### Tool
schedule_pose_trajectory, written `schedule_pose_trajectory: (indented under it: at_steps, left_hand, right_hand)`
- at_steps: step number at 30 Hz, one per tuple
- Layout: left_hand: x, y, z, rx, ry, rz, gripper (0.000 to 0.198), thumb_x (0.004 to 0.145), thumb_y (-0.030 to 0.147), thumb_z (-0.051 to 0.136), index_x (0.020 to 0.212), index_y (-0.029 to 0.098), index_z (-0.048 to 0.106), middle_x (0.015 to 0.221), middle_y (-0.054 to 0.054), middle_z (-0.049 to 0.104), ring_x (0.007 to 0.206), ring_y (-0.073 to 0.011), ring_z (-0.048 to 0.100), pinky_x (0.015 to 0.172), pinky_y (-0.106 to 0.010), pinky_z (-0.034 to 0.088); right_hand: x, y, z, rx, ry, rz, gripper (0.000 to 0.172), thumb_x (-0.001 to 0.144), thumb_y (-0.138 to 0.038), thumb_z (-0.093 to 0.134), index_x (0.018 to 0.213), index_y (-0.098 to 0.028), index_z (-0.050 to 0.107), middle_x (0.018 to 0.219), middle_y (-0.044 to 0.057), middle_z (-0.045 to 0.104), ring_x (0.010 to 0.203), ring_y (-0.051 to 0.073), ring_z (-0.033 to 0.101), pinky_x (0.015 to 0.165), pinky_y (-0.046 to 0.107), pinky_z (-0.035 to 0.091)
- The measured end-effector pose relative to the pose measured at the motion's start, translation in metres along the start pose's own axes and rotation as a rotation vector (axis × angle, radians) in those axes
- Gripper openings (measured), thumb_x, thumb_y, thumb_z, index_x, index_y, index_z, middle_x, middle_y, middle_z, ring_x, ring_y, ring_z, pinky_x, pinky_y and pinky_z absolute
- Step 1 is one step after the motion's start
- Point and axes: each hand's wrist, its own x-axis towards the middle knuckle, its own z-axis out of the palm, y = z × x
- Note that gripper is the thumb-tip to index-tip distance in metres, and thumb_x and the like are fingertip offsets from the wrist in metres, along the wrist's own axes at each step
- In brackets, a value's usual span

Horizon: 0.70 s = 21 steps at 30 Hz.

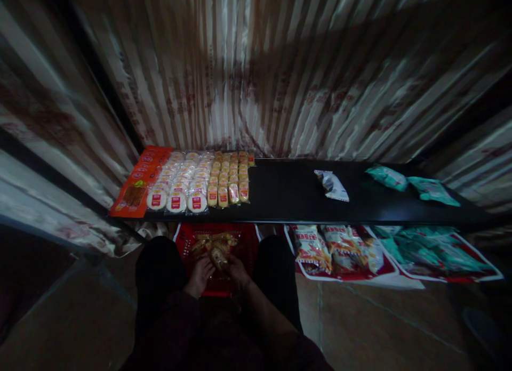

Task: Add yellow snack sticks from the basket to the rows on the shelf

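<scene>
Black worktop (pixel 288 192) ahead carries rows of wrapped snacks (pixel 196 182). Below its front edge, a red basket (pixel 246 243) sits between the knees. Left hand (pixel 199 276) and right hand (pixel 237 269) meet at the basket's near side, fingers curled narrow round one packet (pixel 219 258) between them. Its long axis looks to run away from the body, both hands equally near.

Corrug. wall (pixel 256 67), blk shelf (pixel 288 192), dim.
</scene>
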Motion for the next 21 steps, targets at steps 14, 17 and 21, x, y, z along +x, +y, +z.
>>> schedule_pose_trajectory:
  at_steps: [14,17,21]
  left_hand:
    - [-0.001,-0.008,0.003,0.000,-0.038,-0.052,0.010,0.080,0.009,0.054,0.079,0.016,0.061,0.082,-0.005,0.063,0.077,-0.0125,0.060,0.091,-0.032,0.043]
    - [-0.001,-0.010,0.000,-0.010,-0.072,-0.030,0.008,0.077,0.009,0.059,0.078,0.016,0.063,0.082,-0.005,0.065,0.079,-0.0135,0.061,0.090,-0.032,0.043]
    - [-0.001,-0.012,-0.002,-0.010,-0.127,0.007,0.011,0.071,0.009,0.067,0.079,0.017,0.065,0.081,-0.005,0.067,0.080,-0.0154,0.062,0.087,-0.031,0.043]
  right_hand:
    - [-0.005,-0.003,0.001,-0.089,-0.033,-0.068,0.063,0.044,-0.047,0.077,0.098,-0.019,0.060,0.061,-0.005,0.061,0.047,0.009,0.047,0.050,0.024,0.036]
    - [-0.007,-0.003,0.000,-0.085,-0.063,-0.073,0.062,0.044,-0.049,0.078,0.096,-0.019,0.062,0.063,-0.004,0.062,0.052,0.011,0.051,0.053,0.026,0.039]
    - [-0.004,0.000,-0.002,-0.085,-0.054,-0.068,0.059,0.045,-0.051,0.077,0.092,-0.017,0.065,0.064,-0.001,0.063,0.057,0.013,0.054,0.057,0.027,0.040]
